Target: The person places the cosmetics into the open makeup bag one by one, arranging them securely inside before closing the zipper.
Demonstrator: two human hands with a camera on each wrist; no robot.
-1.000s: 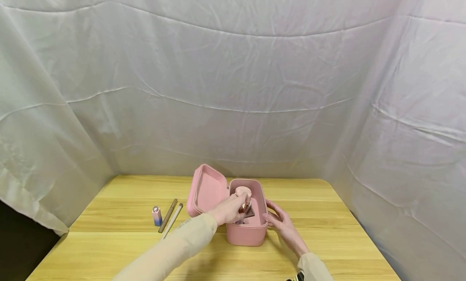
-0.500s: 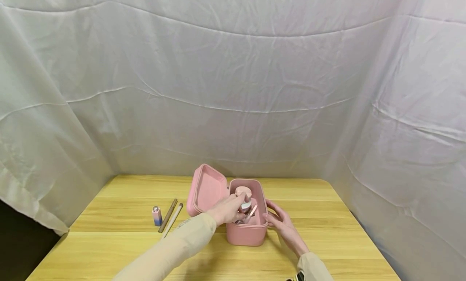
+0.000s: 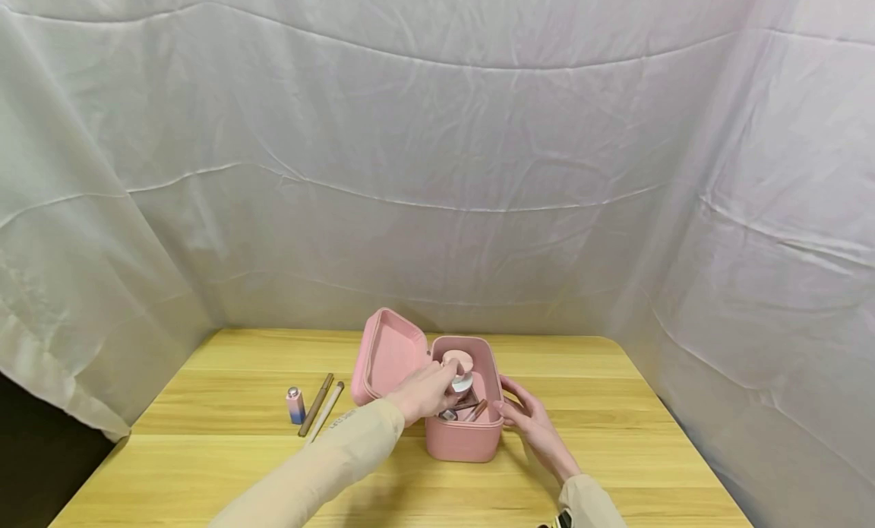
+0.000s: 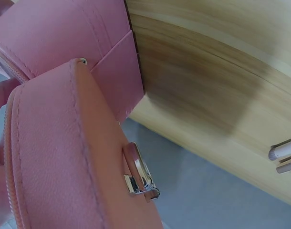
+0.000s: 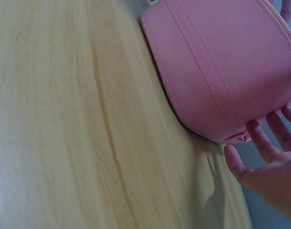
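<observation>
A pink cosmetic case [image 3: 463, 444] stands on the table with its lid [image 3: 395, 355] swung open to the left. My left hand [image 3: 422, 393] reaches inside, finger and thumb around a small round white container [image 3: 462, 383]. Just behind it sits a pale pink round piece [image 3: 456, 358]. Lower in the case lie a slim tube [image 3: 476, 411] with a brownish end and a dark flat item [image 3: 468, 399]. My right hand [image 3: 535, 428] rests its spread fingers against the case's right side; the right wrist view shows these fingertips [image 5: 254, 127] at the pink wall.
Left of the case lie a white-handled brush [image 3: 326, 412] and a brown pen-like stick [image 3: 316, 405]. Beside them stands a small pink-to-blue bottle [image 3: 295, 406]. A metal clasp [image 4: 140, 169] juts from the lid. Grey-white cloth [image 3: 437, 171] hangs behind the table [image 3: 581, 376].
The slim tube that was in my left fingers has dropped and now lies near the case's front. The round white container shows more plainly between finger and thumb. My right hand stays put.
</observation>
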